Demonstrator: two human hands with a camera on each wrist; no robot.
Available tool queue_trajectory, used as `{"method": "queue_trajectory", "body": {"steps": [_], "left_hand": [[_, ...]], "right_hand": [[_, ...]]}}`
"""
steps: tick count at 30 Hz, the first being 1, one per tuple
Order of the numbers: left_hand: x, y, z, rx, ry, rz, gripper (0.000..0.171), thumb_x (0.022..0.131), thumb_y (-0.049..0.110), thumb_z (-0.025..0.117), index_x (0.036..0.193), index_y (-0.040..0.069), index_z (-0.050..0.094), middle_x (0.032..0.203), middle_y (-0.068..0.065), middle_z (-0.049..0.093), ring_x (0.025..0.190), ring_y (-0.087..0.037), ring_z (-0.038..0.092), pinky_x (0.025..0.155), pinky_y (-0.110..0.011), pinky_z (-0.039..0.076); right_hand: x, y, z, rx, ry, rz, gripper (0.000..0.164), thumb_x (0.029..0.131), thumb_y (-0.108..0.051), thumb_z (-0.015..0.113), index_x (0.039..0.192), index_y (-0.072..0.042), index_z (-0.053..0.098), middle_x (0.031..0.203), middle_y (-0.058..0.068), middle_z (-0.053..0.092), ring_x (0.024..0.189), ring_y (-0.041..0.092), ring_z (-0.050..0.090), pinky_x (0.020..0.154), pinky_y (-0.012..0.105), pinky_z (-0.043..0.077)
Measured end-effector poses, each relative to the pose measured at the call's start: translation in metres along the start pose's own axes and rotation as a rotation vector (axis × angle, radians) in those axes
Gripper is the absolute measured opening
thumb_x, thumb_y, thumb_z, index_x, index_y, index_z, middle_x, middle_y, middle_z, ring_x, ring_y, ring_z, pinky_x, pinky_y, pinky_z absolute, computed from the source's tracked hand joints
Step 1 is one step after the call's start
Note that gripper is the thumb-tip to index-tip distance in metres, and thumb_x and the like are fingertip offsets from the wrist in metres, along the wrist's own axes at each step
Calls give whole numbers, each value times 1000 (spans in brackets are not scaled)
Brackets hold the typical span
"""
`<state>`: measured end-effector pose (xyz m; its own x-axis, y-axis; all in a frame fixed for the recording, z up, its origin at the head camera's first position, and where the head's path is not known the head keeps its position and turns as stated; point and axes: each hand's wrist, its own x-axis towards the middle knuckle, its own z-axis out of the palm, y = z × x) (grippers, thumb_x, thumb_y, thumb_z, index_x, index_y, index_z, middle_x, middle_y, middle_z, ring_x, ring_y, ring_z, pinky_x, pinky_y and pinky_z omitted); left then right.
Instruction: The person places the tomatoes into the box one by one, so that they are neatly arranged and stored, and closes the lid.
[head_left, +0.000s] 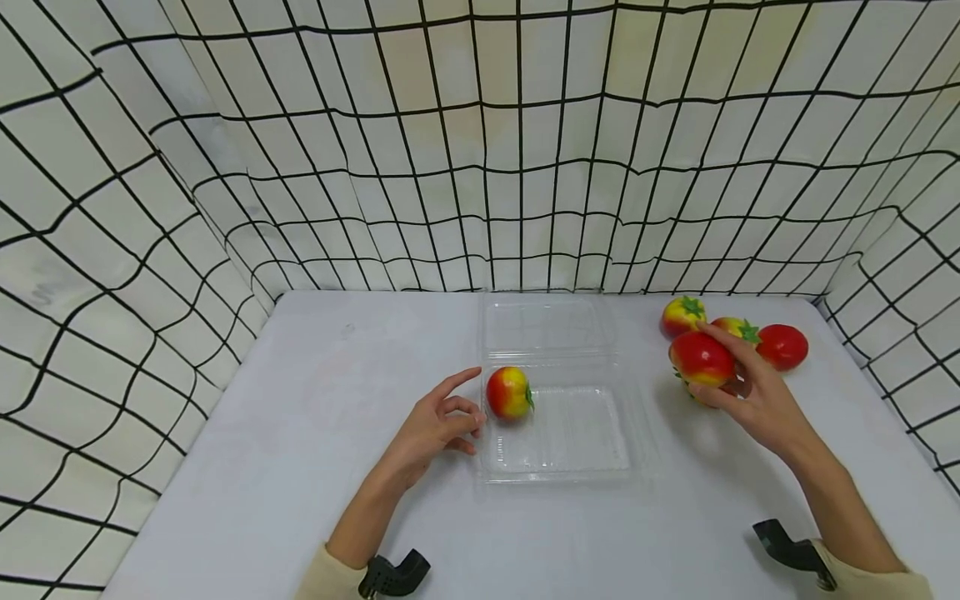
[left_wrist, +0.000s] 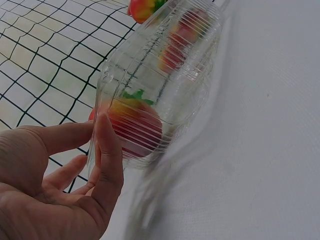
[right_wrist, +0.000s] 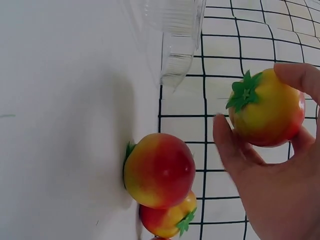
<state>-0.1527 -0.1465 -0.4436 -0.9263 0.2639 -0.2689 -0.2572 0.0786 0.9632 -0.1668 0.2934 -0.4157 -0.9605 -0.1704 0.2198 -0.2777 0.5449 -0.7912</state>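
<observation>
My left hand is at the left edge of a clear plastic clamshell container, pinching its rim between thumb and fingers. Inside, near that edge, sits one red-and-yellow tomato with a green leafy top. Over on the right, my right hand grips another tomato by its sides, raised above the table, its green top facing the right wrist camera. Under it, a further tomato rests on the table, mostly hidden in the head view.
Behind the right hand lie more tomatoes: one at the back, one partly covered by the fingers and a redder one. The container's lid lies folded back. Black netting borders the white table at the back and sides.
</observation>
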Motion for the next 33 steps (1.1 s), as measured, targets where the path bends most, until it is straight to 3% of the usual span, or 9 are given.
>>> {"method": "queue_trajectory", "body": {"steps": [8,15,22,27,29,33], "left_hand": [[1,-1,0,2,-3,-2,71,96,8,71,157,30,44,96,-2,66,83,-21,66,68,-31,64],[1,-3,-1,3,5,-5,70,96,9,71,157,30,44,96,-3,66,83,-21,66,69,-31,64],[1,-2,-1,4,-1,-4,70,96,8,71,157,31,44,96,-2,66,82,-19,66,68,-31,64],[2,-3,0,5,-3,-4,71,96,8,71,157,30,43,97,-3,66,82,-19,66,68,-30,64],[2,-2,0,7,-4,-4,71,96,8,71,158,29,43,96,-2,66,82,-20,66,68,-30,64],[1,-2,1,3,2,-3,72,95,7,71,158,28,43,96,-2,66,82,-20,66,68,-30,64]], "right_hand": [[-1,-4,5,-19,48,-11,90,82,2,83,158,-22,43,147,-3,39,129,-4,31,83,3,49],[0,-8,12,-36,44,-14,88,83,-5,85,159,-23,43,152,13,41,129,-2,34,83,5,50],[-1,-9,16,-34,71,-18,92,82,-8,87,160,-24,41,152,13,43,129,-2,35,82,4,50],[-3,-11,19,-5,83,-58,92,79,-2,86,157,-17,39,146,-9,49,126,-8,44,86,5,51],[-4,-13,20,-17,92,-61,90,79,-1,87,155,-15,40,142,-12,50,123,-9,46,86,4,50],[-4,-17,24,-28,86,-53,85,81,-5,85,153,-13,41,144,5,53,120,-9,47,86,5,50]]}}
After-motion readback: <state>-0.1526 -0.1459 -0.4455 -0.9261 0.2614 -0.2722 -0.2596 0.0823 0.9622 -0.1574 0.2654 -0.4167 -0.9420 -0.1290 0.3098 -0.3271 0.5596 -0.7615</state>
